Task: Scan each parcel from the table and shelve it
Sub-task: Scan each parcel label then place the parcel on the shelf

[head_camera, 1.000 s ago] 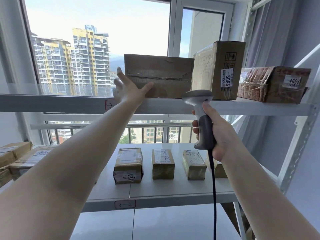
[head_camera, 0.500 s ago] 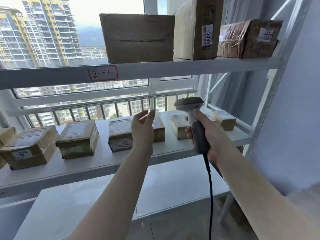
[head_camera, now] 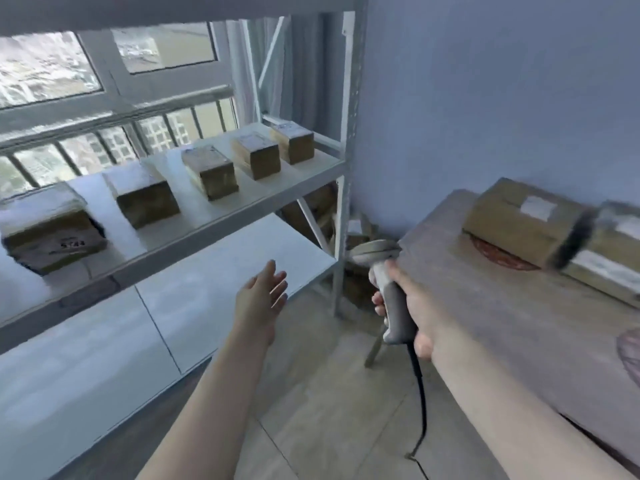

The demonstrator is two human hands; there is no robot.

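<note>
Two hands in view: left hand [head_camera: 265, 294] was open and empty beside the shelf [head_camera: 242, 216]; right hand [head_camera: 410, 306] gripped the barcode scanner [head_camera: 384, 289] near the surface [head_camera: 502, 306].

We face a pale blue wall [head_camera: 485, 98] and wood-look floor [head_camera: 329, 410]. Daylight enters through a barred window [head_camera: 104, 98] behind white metal shelving [head_camera: 341, 168]. A grey-topped table [head_camera: 502, 323] stands right.

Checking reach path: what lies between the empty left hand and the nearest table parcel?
In the head view, the right hand gripping the scanner, then bare table, separates left hand from parcel.
</note>
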